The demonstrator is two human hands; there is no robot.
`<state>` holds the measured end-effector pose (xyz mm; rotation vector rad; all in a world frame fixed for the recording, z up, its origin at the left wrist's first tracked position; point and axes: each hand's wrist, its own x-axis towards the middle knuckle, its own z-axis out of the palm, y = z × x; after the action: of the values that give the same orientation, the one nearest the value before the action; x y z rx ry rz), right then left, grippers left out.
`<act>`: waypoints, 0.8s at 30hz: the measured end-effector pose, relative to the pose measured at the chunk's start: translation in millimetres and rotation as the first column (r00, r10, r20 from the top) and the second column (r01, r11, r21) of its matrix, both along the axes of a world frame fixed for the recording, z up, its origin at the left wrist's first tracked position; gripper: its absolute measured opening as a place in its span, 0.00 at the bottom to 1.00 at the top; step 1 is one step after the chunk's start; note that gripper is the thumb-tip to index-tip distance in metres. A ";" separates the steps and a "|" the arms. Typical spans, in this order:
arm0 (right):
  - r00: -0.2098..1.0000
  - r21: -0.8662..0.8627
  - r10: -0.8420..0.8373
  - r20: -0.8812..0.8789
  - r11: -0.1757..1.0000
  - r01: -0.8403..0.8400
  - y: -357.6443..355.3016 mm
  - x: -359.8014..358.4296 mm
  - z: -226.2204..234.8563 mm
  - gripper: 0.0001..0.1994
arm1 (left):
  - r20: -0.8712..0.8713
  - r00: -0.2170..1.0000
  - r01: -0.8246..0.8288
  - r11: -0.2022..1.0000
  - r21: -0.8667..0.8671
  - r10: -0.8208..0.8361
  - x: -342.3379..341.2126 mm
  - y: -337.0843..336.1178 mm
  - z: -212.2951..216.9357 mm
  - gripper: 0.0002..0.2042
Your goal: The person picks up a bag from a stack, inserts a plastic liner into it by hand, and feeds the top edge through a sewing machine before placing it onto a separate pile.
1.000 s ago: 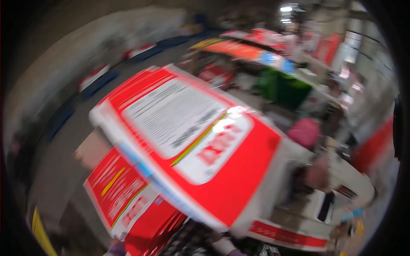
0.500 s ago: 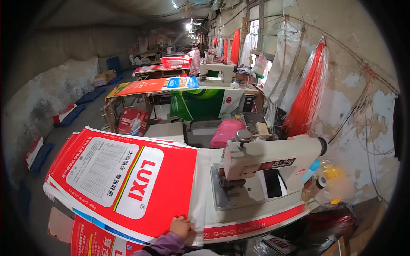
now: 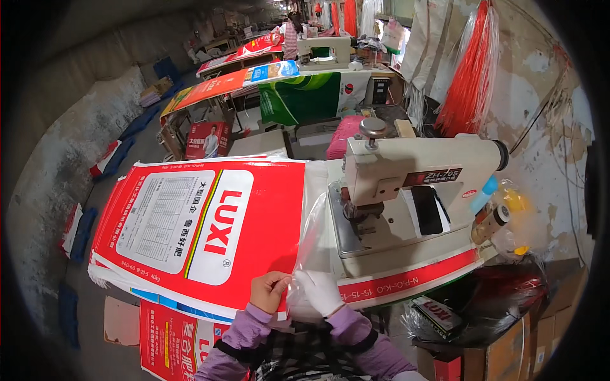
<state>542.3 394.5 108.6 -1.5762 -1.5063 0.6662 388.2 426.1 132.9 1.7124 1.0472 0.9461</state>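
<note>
A stack of red and white woven sacks [image 3: 270, 209] lies on the table in front of me. A strip of clear plastic liner [image 3: 313, 206] sticks out along the right edge of the top sack. At the near end of that strip, my bare left hand [image 3: 269, 293] is closed in a pinch on the liner. Close beside it, my right hand [image 3: 319, 293], in a white glove, has its fingers closed on the liner too. Just right of the sacks stands a cream sewing machine [image 3: 406, 168], its needle area apart from both hands.
Beyond the table are a red box [image 3: 208, 140], a pink bundle [image 3: 345, 136] and another sewing machine [image 3: 324, 53]. Red strands [image 3: 469, 79] hang on the right wall. A phone [image 3: 427, 211] rests on the near machine's bed. Cardboard boxes [image 3: 508, 343] stand low at right. A person [image 3: 290, 38] is far back.
My gloved right hand has come into view and joined the left at the liner's near end. The left hand has risen and gone from resting on the sack to a pinch. The view has tilted down.
</note>
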 end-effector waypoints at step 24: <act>0.875 0.109 0.145 -0.462 0.988 -0.107 -18.3 -25.4 11.3 0.04 | -0.739 0.673 0.107 0.991 0.082 -0.012 -18.0 -1.3 1.9 0.14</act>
<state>516.9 376.2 119.9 -1.1508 -1.2540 0.9718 370.3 424.9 134.8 2.2958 1.4473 0.2247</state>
